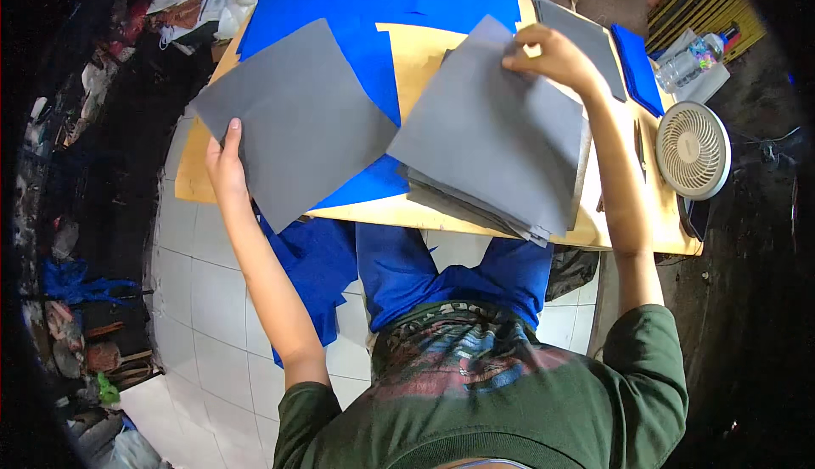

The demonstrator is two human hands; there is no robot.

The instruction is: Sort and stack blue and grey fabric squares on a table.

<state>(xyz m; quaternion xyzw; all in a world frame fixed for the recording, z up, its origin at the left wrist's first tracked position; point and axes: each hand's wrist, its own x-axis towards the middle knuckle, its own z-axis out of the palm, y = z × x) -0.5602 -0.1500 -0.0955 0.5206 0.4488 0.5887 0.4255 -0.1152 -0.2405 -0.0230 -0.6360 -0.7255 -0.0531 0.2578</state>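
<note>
My left hand [227, 163] is closed on the left edge of a dark grey sheet [306, 121], thumb on top and fingers hidden underneath. That sheet is tilted over blue cloth [373, 182] and the table's front edge. My right hand [560, 61] pinches the far right edge of another grey sheet [488, 121], its thumb and forefinger bent into a ring. This second sheet lies at an angle over a stack of similar grey sheets [467, 206], whose edges show at the near side. Whether the material is fabric or thin board, I cannot tell.
More blue cloth [314, 2] covers the wooden table's [199, 168] far side. At the right are a folded blue piece [637, 70], a dark flat panel [586, 40], a round fan [694, 150] and a plastic bottle [692, 61]. Blue cloth [310, 269] hangs below the front edge.
</note>
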